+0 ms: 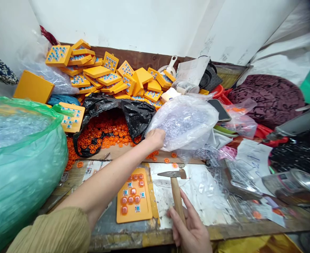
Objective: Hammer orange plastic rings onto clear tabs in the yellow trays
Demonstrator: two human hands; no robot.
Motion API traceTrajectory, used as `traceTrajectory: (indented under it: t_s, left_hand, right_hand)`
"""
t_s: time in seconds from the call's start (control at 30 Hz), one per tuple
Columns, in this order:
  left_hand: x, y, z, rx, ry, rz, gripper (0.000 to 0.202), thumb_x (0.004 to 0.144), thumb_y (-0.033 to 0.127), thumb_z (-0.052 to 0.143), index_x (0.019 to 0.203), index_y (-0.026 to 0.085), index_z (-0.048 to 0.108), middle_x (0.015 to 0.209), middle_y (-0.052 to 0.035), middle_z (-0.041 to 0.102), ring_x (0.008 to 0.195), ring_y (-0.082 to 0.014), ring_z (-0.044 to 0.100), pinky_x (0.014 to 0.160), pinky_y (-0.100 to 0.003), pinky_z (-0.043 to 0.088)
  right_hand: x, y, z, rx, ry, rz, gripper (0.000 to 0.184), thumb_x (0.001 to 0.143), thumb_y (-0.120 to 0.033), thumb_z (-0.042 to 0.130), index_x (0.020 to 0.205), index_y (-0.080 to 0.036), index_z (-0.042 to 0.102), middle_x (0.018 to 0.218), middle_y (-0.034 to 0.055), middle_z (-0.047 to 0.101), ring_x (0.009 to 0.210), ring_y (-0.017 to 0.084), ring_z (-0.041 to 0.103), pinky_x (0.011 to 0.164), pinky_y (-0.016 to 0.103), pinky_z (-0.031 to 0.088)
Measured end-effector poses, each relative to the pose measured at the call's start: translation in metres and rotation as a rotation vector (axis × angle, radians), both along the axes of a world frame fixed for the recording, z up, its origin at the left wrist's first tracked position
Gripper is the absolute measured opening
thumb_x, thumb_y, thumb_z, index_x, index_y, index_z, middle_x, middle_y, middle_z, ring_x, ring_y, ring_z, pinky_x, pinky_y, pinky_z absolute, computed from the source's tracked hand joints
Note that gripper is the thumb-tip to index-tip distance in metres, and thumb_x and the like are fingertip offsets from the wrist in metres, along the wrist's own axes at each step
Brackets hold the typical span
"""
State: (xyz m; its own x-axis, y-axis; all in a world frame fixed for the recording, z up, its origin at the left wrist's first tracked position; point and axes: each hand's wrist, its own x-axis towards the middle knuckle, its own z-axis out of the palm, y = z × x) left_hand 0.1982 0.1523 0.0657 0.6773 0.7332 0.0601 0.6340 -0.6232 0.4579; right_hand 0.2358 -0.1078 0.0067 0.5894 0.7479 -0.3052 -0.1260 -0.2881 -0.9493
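From my remote seat I saw a crowded bench (133, 235). A heap of orange trays (104, 75) lay against the back wall. In front of it a black bag (137, 114) spilled orange caps (104, 135). A bulging green bag (20, 165) blocked the left side, and a phone (219, 109) and a metal lid (294, 182) lay to the right. One orange tray (133, 196) lay flat on the bench, between the two arms. The left hand (156, 138) was curled closed on the lower edge of the clear bag (186, 119), with its fingertips hidden behind the knuckles. The right hand (190, 230) was wrapped round the wooden handle of the hammer (174, 182), whose head rested on the bench just beside the tray.
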Motion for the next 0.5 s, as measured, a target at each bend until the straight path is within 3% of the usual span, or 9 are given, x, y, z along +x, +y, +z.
traceTrajectory:
  t_s: [0.13,0.23,0.3,0.4,0.47,0.5]
  left_hand:
    - [-0.009,-0.001,-0.009,0.020,-0.186,0.044,0.027,0.078,0.006,0.061,0.101,0.015,0.071,0.102,-0.0079,0.073,0.099,-0.0220,0.067,0.091,-0.035,0.053]
    - [-0.015,0.002,-0.017,0.041,-0.349,0.105,0.035,0.083,0.007,0.055,0.116,0.011,0.065,0.108,-0.0096,0.073,0.096,-0.0178,0.069,0.089,-0.030,0.054]
    - [-0.017,0.003,-0.017,0.057,-0.427,0.117,0.034,0.083,0.012,0.060,0.116,0.010,0.064,0.108,-0.0116,0.073,0.094,-0.0184,0.070,0.087,-0.031,0.056]
    - [-0.031,-0.008,0.002,0.103,-0.517,0.086,0.035,0.079,0.021,0.070,0.114,0.013,0.066,0.113,-0.0108,0.071,0.100,-0.0198,0.068,0.093,-0.035,0.053]
    - [-0.058,-0.025,0.030,0.208,-0.564,0.073,0.033,0.080,0.023,0.069,0.112,0.014,0.066,0.117,-0.0083,0.070,0.107,-0.0185,0.064,0.099,-0.035,0.049]
    - [-0.080,-0.034,0.046,0.384,-0.573,0.073,0.030,0.083,0.024,0.066,0.111,0.014,0.066,0.115,-0.0072,0.070,0.108,-0.0186,0.063,0.101,-0.037,0.046]
  right_hand:
    - [0.000,-0.001,-0.004,0.007,0.014,-0.018,0.095,0.067,-0.060,0.074,0.143,-0.014,0.040,0.055,-0.0017,0.061,0.033,0.006,0.038,0.031,0.018,0.035]
    - [0.001,-0.001,-0.007,0.022,0.008,-0.022,0.088,0.070,-0.056,0.074,0.141,-0.016,0.043,0.060,0.0005,0.065,0.032,0.006,0.038,0.031,0.018,0.034]
    - [0.002,-0.001,-0.007,0.037,0.007,-0.022,0.084,0.069,-0.055,0.075,0.140,-0.018,0.047,0.065,0.0019,0.067,0.032,0.005,0.038,0.031,0.018,0.034]
    - [0.002,-0.001,-0.006,0.035,-0.003,-0.029,0.086,0.067,-0.057,0.075,0.139,-0.018,0.047,0.062,0.0010,0.067,0.033,0.006,0.038,0.031,0.019,0.034]
    - [0.002,-0.002,-0.006,0.018,-0.026,-0.022,0.088,0.068,-0.059,0.074,0.140,-0.016,0.046,0.052,-0.0019,0.062,0.032,0.007,0.037,0.031,0.019,0.034]
    - [0.002,-0.002,-0.006,0.005,-0.039,-0.015,0.088,0.068,-0.059,0.073,0.140,-0.016,0.046,0.047,-0.0038,0.057,0.033,0.008,0.037,0.032,0.019,0.034]
